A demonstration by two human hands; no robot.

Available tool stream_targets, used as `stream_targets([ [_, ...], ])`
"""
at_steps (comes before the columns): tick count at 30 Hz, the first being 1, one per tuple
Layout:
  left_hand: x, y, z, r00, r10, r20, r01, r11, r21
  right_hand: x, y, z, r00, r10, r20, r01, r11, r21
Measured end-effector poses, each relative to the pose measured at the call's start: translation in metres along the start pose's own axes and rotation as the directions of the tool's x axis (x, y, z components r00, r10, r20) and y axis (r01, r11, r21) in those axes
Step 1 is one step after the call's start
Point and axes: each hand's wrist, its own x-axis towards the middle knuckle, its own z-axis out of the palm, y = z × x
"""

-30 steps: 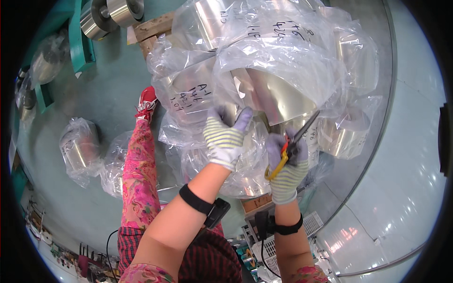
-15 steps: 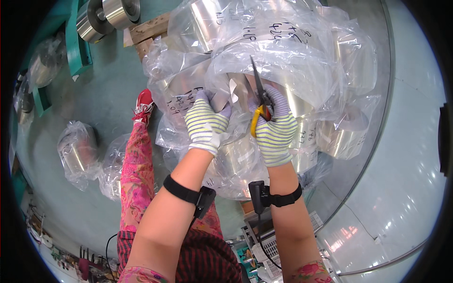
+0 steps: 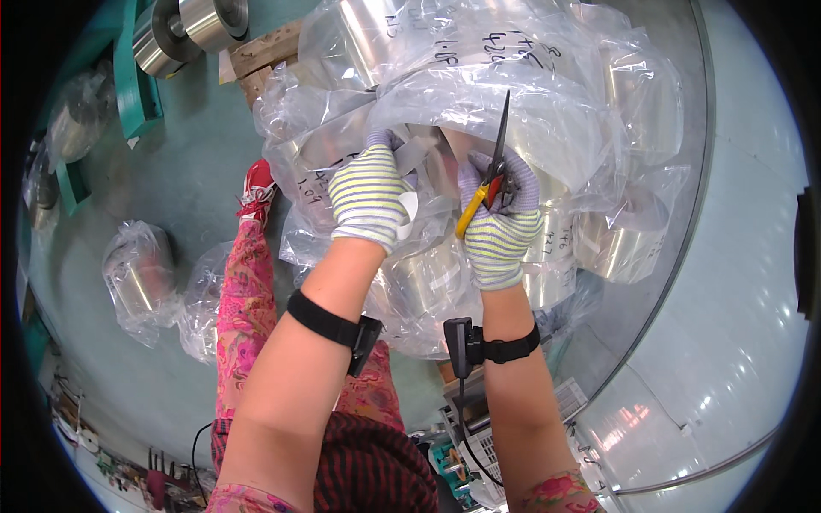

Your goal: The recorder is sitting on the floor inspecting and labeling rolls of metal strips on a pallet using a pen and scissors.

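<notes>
My left hand (image 3: pixel 372 195), in a striped knit glove, is closed on a thin greyish strip (image 3: pixel 415 154) at the opening of a clear plastic bag. Whether the strip is foil or film I cannot tell. A small white piece of tape (image 3: pixel 407 210) hangs at this glove's side. In my right hand (image 3: pixel 503 224), gloved alike, are scissors (image 3: pixel 499 150) with yellow and red handles, dark blades pointing up and away. Between and beyond my hands lies a large shiny metal coil (image 3: pixel 445 158), partly covered by the plastic bag (image 3: pixel 496 98) with handwriting on it.
More bagged metal coils (image 3: pixel 620 235) surround the big one. Bare coils (image 3: pixel 214 21) stand at the far left beside a wooden pallet (image 3: pixel 269 53) and a green frame (image 3: pixel 137 77). Another wrapped coil (image 3: pixel 141 278) is on the floor at left. A pale glossy surface curves along the right.
My left hand has moved slightly away and turned, drawing up the greyish strip. The scissors have tilted to the right in my right hand, which has shifted little.
</notes>
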Motion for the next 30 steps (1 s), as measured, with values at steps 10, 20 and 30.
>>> stream_targets([
  [10, 0.000, -0.029, -0.003, 0.852, 0.415, -0.318, -0.476, 0.867, -0.144, 0.011, -0.026, 0.006, 0.990, -0.010, 0.138, 0.059, 0.933, -0.354],
  [20, 0.029, -0.032, 0.007, 0.894, 0.438, -0.094, -0.444, 0.842, -0.304, 0.011, -0.017, 0.019, 0.994, 0.098, 0.053, -0.083, 0.970, -0.230],
  [30, 0.035, -0.053, 0.007, 0.788, 0.611, -0.074, -0.614, 0.771, -0.169, 0.011, -0.027, 0.010, 0.962, 0.216, 0.167, -0.219, 0.976, -0.002],
])
